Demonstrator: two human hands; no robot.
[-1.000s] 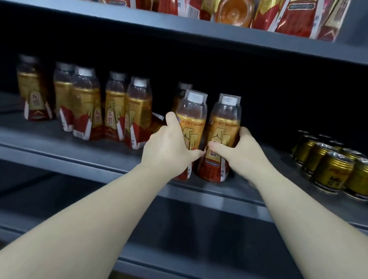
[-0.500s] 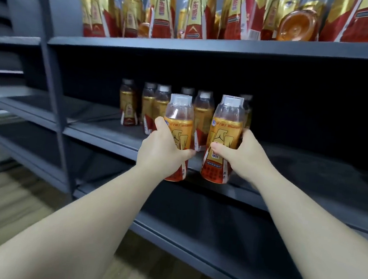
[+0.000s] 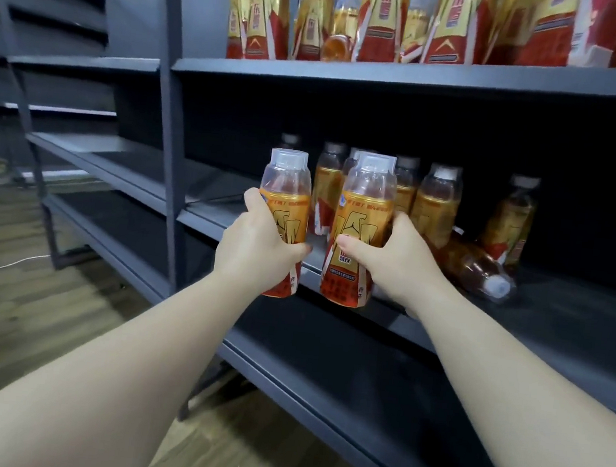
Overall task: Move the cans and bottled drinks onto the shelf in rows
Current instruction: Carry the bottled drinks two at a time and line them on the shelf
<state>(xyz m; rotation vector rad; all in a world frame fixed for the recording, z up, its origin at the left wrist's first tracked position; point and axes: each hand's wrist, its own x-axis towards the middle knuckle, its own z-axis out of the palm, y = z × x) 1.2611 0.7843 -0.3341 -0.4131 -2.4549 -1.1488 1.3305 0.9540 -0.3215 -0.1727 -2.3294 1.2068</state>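
Note:
My left hand grips an upright bottled drink with an orange and red label and a clear cap. My right hand grips a second, matching bottle beside it. Both bottles are held just off the front edge of the middle shelf. Behind them several like bottles stand on that shelf, and one bottle lies on its side to the right of my right hand.
The upper shelf carries several more bottles of the same kind. A dark upright post divides this bay from bare shelves on the left. A lower shelf runs below. Wooden floor with a white cable lies left.
Both hands have lifted their bottles off the shelf and drawn them toward me and left. The view swung left, so the cans at the right have gone out of sight.

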